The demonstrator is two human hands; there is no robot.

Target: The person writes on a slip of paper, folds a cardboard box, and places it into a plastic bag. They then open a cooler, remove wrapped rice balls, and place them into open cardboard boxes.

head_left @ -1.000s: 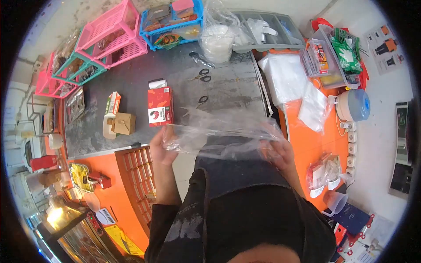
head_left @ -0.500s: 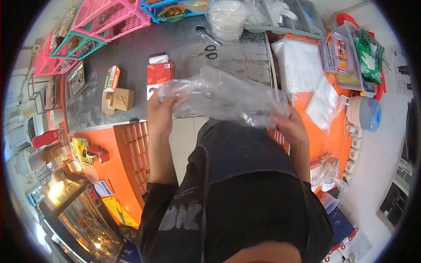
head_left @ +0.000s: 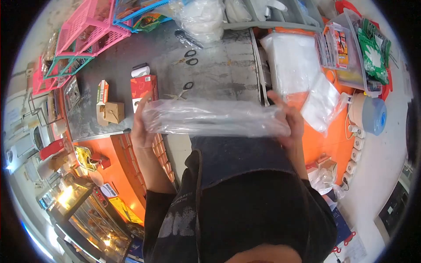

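Left hand (head_left: 141,127) and right hand (head_left: 291,122) each grip an end of the bag (head_left: 215,117); best keep it taut and level between them.

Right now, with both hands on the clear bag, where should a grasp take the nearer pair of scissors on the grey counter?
Take the nearer scissors at the bare blades near the pivot, coming from above. They lie flat, black loops pointing away, and nothing crowds them. Both the left hand and right hand hold the clear bag.

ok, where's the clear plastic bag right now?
Head view, centre: the plastic bag is stretched flat between the left hand and right hand, in front of the grey counter.
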